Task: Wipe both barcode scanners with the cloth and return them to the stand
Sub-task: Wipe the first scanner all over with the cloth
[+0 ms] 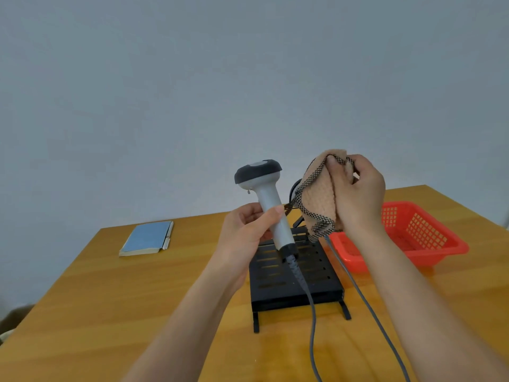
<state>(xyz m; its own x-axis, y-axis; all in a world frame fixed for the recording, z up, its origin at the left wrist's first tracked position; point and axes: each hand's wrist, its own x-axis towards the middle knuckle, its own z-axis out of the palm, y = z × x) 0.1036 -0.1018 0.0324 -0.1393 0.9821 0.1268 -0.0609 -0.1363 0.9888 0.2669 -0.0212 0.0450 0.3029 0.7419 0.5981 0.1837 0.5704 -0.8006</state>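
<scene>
I hold one scanner up in the middle of the frame. My left hand is wrapped around its gray handle, so that grip is closed on the scanner, with its dark head on top. Its gray cable hangs down to the bottom edge of the frame.

My right hand is just to the right, and its grip is bunched tight around the cloth. The cloth is beside the scanner but not touching it yet. Behind the cloth I see a bit of something dark. I think it is the second scanner, but I cannot tell for sure.

Below my hands sits the black stand on the tabletop. A red basket is at the right, and a blue notebook lies at the left.

To wipe well, I think I should keep the handle steady, press the cloth on the head first, rub all around, then go down the handle. I should turn the scanner so no side is missed, and mind the cable so it does not snag on the stand.
</scene>
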